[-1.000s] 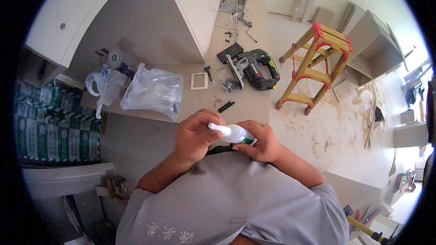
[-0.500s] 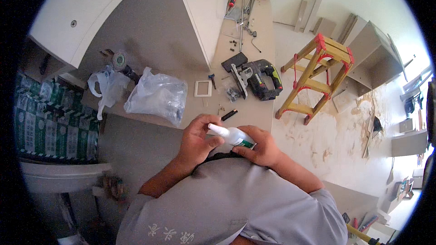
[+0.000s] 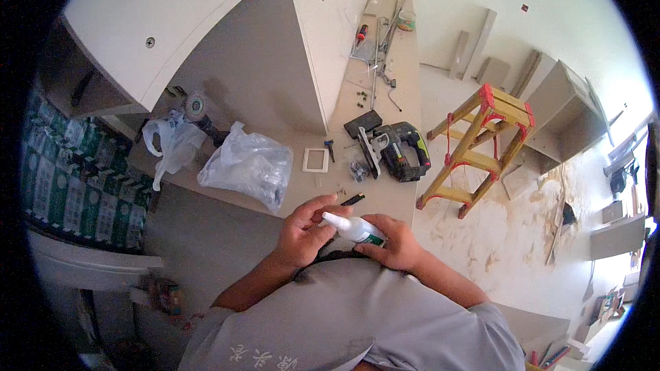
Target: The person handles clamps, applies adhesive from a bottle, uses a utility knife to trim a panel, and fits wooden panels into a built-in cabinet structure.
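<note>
The right hand (image 3: 397, 242) is closed around a white bottle (image 3: 357, 229), its thumb along the near side and its fingers over the far side. The bottle lies tilted in front of the grey shirt (image 3: 385, 309), between the two hands, its narrow nozzle (image 3: 335, 220) toward the left hand and its green label toward the right. The left hand (image 3: 302, 233) is half open, thumb and fingers parted on either side of the nozzle; whether they touch it I cannot tell.

Just beyond the fingers, a short black stick (image 3: 353, 200) lies on the counter (image 3: 302, 199). Farther in are a white square frame (image 3: 306, 160) and, just beside it, a small dark tool (image 3: 331, 151). To their right, a small clear packet (image 3: 357, 171) lies near a black and green jigsaw (image 3: 402, 154), with a flat black block (image 3: 362, 124) at its upper left.

To the left sit a bulging clear bag (image 3: 244, 168), a smaller white bag (image 3: 175, 143) and a grinder (image 3: 198, 111). At the counter's far end are thin metal rods (image 3: 375, 86), a red screwdriver (image 3: 361, 32) and a jar (image 3: 406, 22). Right of the counter, a yellow stepladder (image 3: 474, 160) with red fittings stands on the stained floor (image 3: 467, 254), near an open box cabinet (image 3: 567, 120).
</note>
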`<action>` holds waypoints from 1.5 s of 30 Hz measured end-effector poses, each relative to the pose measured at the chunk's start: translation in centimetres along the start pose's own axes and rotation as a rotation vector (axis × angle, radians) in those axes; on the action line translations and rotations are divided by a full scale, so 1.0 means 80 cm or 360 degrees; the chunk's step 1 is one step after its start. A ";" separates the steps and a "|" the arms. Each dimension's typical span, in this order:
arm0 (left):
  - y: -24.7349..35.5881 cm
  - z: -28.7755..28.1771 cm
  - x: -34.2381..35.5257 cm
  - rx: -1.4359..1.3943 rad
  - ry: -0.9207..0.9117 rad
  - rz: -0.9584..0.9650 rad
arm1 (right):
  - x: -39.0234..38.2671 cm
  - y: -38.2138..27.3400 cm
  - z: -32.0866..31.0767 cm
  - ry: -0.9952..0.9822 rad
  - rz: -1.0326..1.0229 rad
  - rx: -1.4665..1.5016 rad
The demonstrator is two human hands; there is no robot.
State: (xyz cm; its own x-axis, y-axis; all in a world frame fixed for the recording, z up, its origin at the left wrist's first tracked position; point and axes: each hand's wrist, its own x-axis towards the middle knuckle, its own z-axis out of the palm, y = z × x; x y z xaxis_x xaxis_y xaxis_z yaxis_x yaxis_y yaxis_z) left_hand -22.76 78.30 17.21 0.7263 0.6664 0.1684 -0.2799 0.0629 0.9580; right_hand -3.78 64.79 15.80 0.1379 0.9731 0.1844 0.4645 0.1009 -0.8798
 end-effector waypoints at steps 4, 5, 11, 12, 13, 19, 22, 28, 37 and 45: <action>-0.005 -0.005 0.003 0.0053 -0.0093 0.0143 | 0.002 -0.001 0.000 -0.0026 0.0028 -0.0025; -0.006 -0.008 0.004 -0.0004 -0.0163 0.0165 | 0.002 -0.001 0.000 -0.0025 0.0021 -0.0045; -0.009 -0.011 0.000 0.0002 -0.0075 0.0031 | 0.001 0.000 -0.002 -0.0024 0.0018 -0.0027; -0.011 -0.009 0.000 0.0012 -0.0076 0.0074 | 0.001 0.000 -0.002 -0.0029 0.0043 -0.0031; -0.013 -0.007 0.000 -0.0007 -0.0084 0.0115 | 0.000 0.000 -0.003 -0.0034 0.0049 -0.0046; -0.020 -0.014 0.007 0.0068 -0.0177 0.0145 | -0.002 -0.007 -0.005 -0.0021 0.0067 -0.0062; -0.026 -0.018 0.012 -0.0062 -0.0245 0.0167 | -0.004 -0.007 -0.010 -0.0002 0.0045 -0.0046; -0.079 -0.045 0.028 0.0047 -0.0033 0.0119 | -0.026 0.032 -0.018 0.0209 0.0324 0.0153; -0.244 -0.160 0.011 0.1405 0.0167 0.0017 | -0.055 0.142 -0.022 0.0514 0.0834 0.0676; -0.277 -0.178 0.017 0.1557 -0.0060 -0.0132 | -0.029 0.266 0.015 -0.0020 0.0941 0.0565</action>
State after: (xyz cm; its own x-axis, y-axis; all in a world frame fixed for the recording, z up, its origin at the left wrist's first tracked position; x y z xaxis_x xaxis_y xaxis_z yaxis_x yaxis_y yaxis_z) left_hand -24.55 88.40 -7.12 0.7445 0.6624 0.0831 0.4040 -0.5461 0.7339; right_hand 4.70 64.91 -3.86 0.2689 0.8877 -0.3737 -0.0003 -0.3879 -0.9217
